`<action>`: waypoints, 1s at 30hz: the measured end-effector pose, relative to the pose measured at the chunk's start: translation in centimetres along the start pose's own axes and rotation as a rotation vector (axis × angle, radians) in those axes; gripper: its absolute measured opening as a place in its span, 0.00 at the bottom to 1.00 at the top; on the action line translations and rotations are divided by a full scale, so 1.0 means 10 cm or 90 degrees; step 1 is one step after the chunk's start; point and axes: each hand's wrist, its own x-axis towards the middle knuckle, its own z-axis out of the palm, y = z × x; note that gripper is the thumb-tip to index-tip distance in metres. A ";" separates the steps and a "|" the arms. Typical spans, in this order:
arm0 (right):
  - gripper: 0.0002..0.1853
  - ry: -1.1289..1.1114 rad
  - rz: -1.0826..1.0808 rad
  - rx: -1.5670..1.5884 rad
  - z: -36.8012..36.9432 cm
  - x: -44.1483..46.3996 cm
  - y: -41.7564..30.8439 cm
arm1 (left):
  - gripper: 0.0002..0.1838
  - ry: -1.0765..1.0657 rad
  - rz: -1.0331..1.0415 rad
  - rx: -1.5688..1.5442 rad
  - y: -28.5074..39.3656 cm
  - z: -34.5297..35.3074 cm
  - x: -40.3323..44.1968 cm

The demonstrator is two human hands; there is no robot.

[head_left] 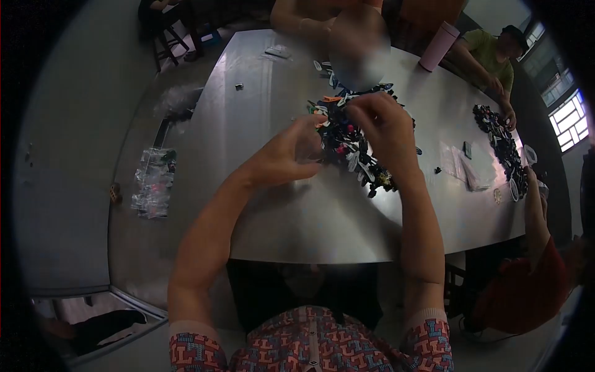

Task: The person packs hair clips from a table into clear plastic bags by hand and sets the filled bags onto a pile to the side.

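Observation:
A heap of small hair clips (353, 158), mostly black with white, pink, green and orange ones, lies on the metal table (297, 217) in front of me. At the heap's left edge, my left hand (288, 152) curves its fingers and thumb around a see-through plastic bag (308, 147). My right hand (387, 127) hovers over the heap, thumb and fingertips pinched together. Whatever sits in that pinch is too small or hidden to make out. An orange clip (332, 99) shows at the heap's far side, between the hands.
Across the table a person's arms (316, 28) reach in, partly blurred. A pink tumbler (439, 46) stands at the far right. Another dark clip heap (502, 146) lies between two people on the right, near flat plastic bags (465, 170). Filled bags (155, 183) lie left, beyond the table edge.

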 end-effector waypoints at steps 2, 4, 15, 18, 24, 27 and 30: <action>0.15 0.018 0.051 -0.208 -0.14 0.03 0.54 | 0.44 0.005 0.016 -0.028 0.03 0.00 0.00; 0.19 0.022 0.056 -0.352 -0.13 -0.11 1.30 | 0.45 0.010 0.032 -0.055 0.08 -0.01 0.00; 0.35 -0.172 0.218 -0.411 0.32 -0.23 0.71 | 0.41 0.054 0.068 -0.052 0.08 -0.06 0.02; 0.36 -0.218 0.216 -0.436 0.44 -0.30 0.45 | 0.43 0.036 0.037 -0.049 0.16 -0.09 0.01; 0.40 -0.336 0.171 -0.407 0.15 -0.53 0.04 | 0.42 0.055 0.076 -0.071 0.10 -0.14 0.01; 0.41 -0.303 0.077 -0.442 0.19 -0.72 0.08 | 0.42 0.067 0.067 -0.040 0.23 -0.14 -0.02; 0.41 -0.208 0.026 -0.409 0.42 -0.74 0.06 | 0.42 0.046 0.100 -0.043 0.31 -0.15 -0.02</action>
